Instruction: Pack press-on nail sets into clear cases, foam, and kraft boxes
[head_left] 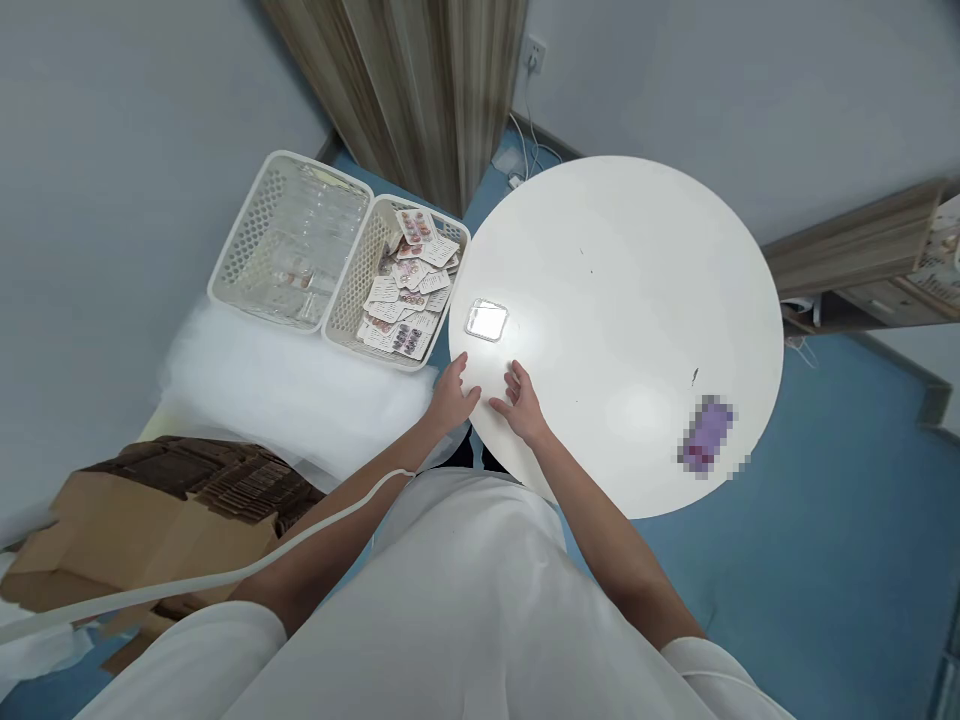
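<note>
A small, clear rounded-rectangle case point(487, 320) with a bright, shiny middle lies flat near the left edge of the round white table point(622, 270). My left hand point(451, 397) is at the table's edge, just below the case, fingers apart and holding nothing. Facing it, my right hand point(520, 402) hovers over or rests on the tabletop with fingers loosely curled and apart, also without anything in it. Neither hand touches the case. Left of the table, a white basket point(341, 310) holds many small printed cards point(405, 290) with colourful nail-like pieces on them.
Another white basket point(244, 235) contains clear plastic cases point(311, 240). Below the baskets sits white wrapping material point(262, 385), and a cardboard box point(150, 530) with folded brown cardboard. A blurred purple object point(709, 435) lies at the table's right. A white cord point(225, 578) crosses my left arm.
</note>
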